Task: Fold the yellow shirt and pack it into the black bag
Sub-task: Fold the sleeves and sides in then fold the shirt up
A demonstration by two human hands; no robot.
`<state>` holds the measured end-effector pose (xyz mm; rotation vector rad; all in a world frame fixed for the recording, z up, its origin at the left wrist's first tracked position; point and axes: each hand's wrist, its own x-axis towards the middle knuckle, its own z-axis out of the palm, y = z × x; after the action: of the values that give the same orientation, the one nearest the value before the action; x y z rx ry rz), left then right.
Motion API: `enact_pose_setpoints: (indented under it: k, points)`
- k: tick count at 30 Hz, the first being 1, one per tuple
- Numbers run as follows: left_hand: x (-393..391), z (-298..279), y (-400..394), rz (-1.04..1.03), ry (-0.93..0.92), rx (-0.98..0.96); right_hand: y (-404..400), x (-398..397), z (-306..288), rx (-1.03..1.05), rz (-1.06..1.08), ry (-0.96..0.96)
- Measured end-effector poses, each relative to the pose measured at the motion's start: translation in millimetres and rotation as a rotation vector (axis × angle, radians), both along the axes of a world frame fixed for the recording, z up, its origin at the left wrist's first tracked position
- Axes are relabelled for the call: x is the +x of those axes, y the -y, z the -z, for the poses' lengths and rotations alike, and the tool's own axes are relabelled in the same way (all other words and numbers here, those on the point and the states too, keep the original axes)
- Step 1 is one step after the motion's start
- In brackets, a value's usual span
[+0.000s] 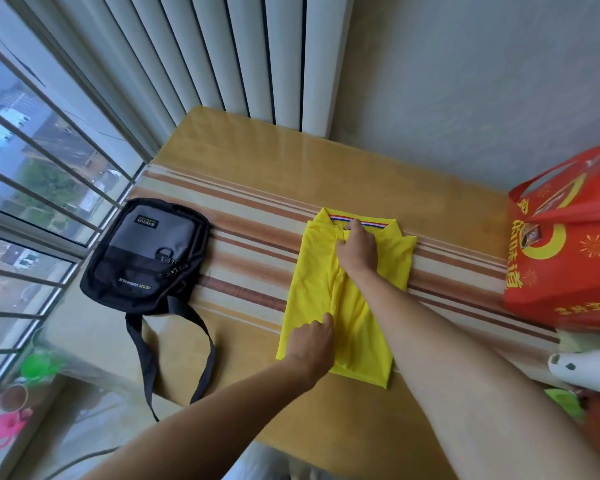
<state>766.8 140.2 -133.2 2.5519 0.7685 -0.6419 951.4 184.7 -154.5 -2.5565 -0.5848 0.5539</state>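
Nearest to us, our two bare forearms reach out over the desk [243, 140], a wooden top covered with a cloth of brown, cream and orange stripes. The desk stands in a corner, with a barred window on the left and long white vertical blinds [222, 50] behind it.

On the right edge of the desk sits a big red gift bag [565, 258] with yellow characters and handles. On the left part, well apart from the shirt, the black bag [146, 258] lies flat, its grey front panel and zippers facing up and its strap trailing toward us.

The yellow shirt [312, 271] lies in the middle of the desk, between the two bags, folded into a long narrow rectangle with its striped collar at the far end and its sides turned in toward the centre.

Our right hand [357, 249] rests on the shirt just below the collar, fingers bent and pinching the fabric at the centre seam. Our left hand [310, 344] sits at the near end of the shirt, fingers curled and gripping the cloth at the same centre line.

At the lower right a white object [586, 370] shows only in part; we cannot tell what it is.
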Motion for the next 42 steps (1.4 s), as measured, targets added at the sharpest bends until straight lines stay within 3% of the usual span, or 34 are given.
enact_pose_setpoints:
  k: [3,6,8,10,14,17,20,23,29,34,39,42]
  points:
    - [0.7,3.2,1.9,0.031,-0.004,-0.033,1.3,-3.2,-1.5,-0.022,-0.039,0.220]
    - [3.8,3.8,0.5,0.063,0.012,-0.061,7.6,-6.1,2.3,-0.026,-0.290,0.549]
    - [8.5,3.9,-3.3,0.075,0.013,-0.081,16.6,-13.2,8.7,0.002,-0.512,0.499]
    - [13.9,5.5,-11.4,0.122,-0.024,-0.115,25.4,-17.9,13.1,-0.042,-0.594,0.318]
    - [15.2,12.7,-34.3,0.252,-0.068,-0.345,33.9,-18.8,14.5,-0.053,-0.494,0.188]
    - [5.0,16.5,-50.3,0.164,0.021,-0.483,51.5,-18.0,11.3,-0.008,-0.501,0.208]
    - [-7.6,22.4,-59.4,-0.063,0.216,-0.308,88.6,-17.0,10.3,-0.060,-0.382,0.398]
    - [-21.4,31.2,-59.1,-0.318,0.341,-0.058,134.2,-21.0,9.6,-0.165,-0.204,0.441]
    - [-39.5,40.3,-44.5,-0.634,0.230,-0.042,195.2,-46.3,13.9,-0.303,0.037,0.169]
    - [-41.4,30.1,-49.8,-0.690,-0.056,-0.212,215.6,-52.0,16.9,-0.127,-0.017,-0.108]
    - [-51.5,19.2,-47.2,-0.687,-0.053,-0.300,228.2,-59.8,13.6,-0.090,-0.066,-0.312]
    - [-63.5,12.8,-37.8,-0.792,-0.168,-0.625,236.6,-64.9,8.8,-0.078,-0.058,-0.427]
